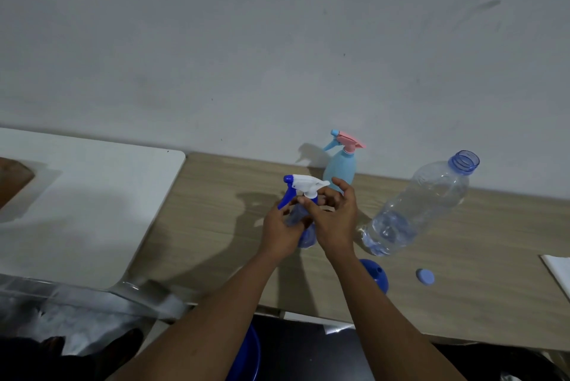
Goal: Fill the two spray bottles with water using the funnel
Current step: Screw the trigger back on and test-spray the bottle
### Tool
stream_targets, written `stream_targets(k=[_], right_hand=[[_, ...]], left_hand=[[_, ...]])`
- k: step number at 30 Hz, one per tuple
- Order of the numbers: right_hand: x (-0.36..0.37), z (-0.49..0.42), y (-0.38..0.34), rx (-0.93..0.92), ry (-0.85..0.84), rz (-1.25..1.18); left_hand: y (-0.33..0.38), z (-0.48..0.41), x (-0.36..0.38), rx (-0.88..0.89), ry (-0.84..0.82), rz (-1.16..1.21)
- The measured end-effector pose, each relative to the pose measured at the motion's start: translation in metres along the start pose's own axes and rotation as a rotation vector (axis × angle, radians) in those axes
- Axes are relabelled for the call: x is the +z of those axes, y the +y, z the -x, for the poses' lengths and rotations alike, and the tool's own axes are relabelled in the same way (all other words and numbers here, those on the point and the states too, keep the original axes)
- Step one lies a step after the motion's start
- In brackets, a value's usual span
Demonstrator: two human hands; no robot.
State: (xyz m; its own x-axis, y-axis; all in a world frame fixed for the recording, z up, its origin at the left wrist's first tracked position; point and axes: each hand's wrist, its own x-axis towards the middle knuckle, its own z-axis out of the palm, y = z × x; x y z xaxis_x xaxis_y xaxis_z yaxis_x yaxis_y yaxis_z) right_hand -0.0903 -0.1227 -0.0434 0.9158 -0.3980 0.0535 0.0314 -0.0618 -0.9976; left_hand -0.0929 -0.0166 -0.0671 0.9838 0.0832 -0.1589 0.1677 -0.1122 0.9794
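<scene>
A dark blue spray bottle (pixel 306 237) with a white and blue trigger head (pixel 303 183) stands on the wooden table (pixel 216 220). My left hand (pixel 279 231) grips its body. My right hand (pixel 334 217) pinches the collar under the trigger head with thumb and forefinger. Behind them, by the wall, stands a light blue spray bottle (pixel 339 169) with a pink and blue head on it. A clear water bottle (pixel 416 204), uncapped and partly filled, stands to the right. Partly hidden by my right forearm, the blue funnel (pixel 377 275) lies near the front edge.
The water bottle's blue cap (pixel 425 276) lies on the table right of the funnel. A white sheet (pixel 558 272) lies at the right edge. A white table (pixel 86 204) adjoins on the left. A blue bucket (pixel 246 356) sits below the table edge.
</scene>
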Motion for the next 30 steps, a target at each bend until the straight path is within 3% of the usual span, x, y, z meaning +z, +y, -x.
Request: stream_targets(k=[4, 10, 26, 30], right_hand=[[0.000, 0.003, 0.001, -0.009, -0.007, 0.041], [0.001, -0.001, 0.007, -0.001, -0.021, 0.091], [-0.012, -0.002, 0.008, -0.099, -0.157, 0.202], [-0.009, -0.005, 0.006, -0.021, -0.140, 0.180]], left_hand=[[-0.007, 0.001, 0.007, -0.080, 0.015, 0.078], [-0.011, 0.005, 0.010, 0.123, 0.026, -0.010], [-0.005, 0.001, 0.002, 0.156, 0.014, -0.046], [-0.005, -0.001, 0.001, 0.158, 0.017, -0.082]])
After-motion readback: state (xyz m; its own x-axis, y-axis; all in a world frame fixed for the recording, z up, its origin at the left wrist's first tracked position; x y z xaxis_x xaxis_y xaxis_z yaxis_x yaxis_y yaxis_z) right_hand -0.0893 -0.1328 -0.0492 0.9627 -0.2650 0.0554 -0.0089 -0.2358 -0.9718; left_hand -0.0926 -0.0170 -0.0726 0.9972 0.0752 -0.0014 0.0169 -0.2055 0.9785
